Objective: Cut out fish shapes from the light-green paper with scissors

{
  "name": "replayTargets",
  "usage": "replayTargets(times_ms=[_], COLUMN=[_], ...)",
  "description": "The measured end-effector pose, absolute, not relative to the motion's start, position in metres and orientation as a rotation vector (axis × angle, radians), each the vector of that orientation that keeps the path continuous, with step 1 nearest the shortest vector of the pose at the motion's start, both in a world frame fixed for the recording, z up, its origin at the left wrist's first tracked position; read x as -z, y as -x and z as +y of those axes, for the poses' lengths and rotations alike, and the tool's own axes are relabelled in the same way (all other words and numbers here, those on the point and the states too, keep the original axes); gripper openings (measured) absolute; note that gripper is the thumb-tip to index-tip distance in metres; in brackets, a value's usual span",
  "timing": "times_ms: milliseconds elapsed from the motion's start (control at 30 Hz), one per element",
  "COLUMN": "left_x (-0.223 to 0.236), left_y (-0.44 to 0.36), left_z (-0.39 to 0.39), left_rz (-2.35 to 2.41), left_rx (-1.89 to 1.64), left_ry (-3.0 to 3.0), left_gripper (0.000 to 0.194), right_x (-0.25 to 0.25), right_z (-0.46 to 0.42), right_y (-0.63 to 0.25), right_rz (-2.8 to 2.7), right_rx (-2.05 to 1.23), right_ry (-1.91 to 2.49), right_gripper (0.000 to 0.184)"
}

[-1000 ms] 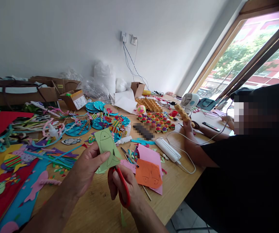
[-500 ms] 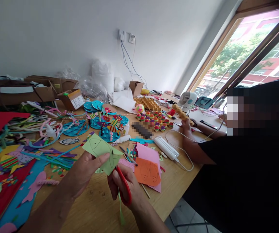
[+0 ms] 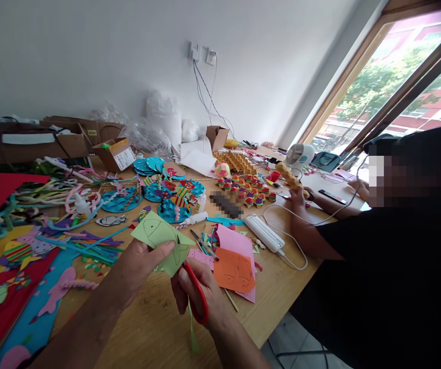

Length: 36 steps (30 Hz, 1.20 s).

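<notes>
A light green sheet (image 3: 153, 229) with a fish drawn in dark outline is pinched in my left hand (image 3: 141, 269), thumb on top. My right hand (image 3: 199, 289) grips red-handled scissors (image 3: 197, 294) at the sheet's lower right corner, near the drawn tail. The blades are mostly hidden by my fingers and the sheet. A thin green strip (image 3: 192, 328) hangs below the scissors. Just right of my hands, an orange sheet (image 3: 233, 271) with drawn outlines lies over a pink sheet (image 3: 239, 238). Pens (image 3: 201, 243) lie beside them.
Blue discs with craft pieces (image 3: 177, 202), pipe cleaners (image 3: 62, 182) and coloured sheets (image 3: 16, 287) cover the left and middle of the table (image 3: 139, 333). A white power strip (image 3: 263, 233) with a cable lies right. A co-worker (image 3: 389, 266) holds a tan cardboard piece (image 3: 288, 176).
The camera view has shifted very slightly. My hands, the green sheet and the scissors keep nearly the same position.
</notes>
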<state>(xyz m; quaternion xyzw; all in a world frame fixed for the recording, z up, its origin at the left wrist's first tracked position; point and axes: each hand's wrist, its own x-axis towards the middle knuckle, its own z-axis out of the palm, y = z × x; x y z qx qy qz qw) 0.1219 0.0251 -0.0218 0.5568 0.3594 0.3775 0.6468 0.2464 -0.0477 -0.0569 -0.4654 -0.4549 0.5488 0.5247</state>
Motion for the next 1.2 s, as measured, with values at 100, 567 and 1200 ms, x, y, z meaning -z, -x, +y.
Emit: replayTargets(times_ms=[100, 567, 1200], left_x=[0.022, 0.022, 0.019], left_y=[-0.122, -0.123, -0.122], left_z=[0.024, 0.023, 0.022], left_rz=[0.813, 0.808, 0.775], left_rx=[-0.851, -0.837, -0.806], left_ry=[-1.268, -1.24, -1.2], left_gripper=[0.015, 0.013, 0.008], right_x=[0.06, 0.071, 0.062], right_z=[-0.049, -0.05, -0.053], right_y=[-0.247, -0.244, -0.244], right_rz=[-1.111, -1.084, -1.094], right_rx=[-1.301, -1.251, -1.217], right_ry=[1.08, 1.066, 1.199], right_gripper=[0.061, 0.058, 0.048])
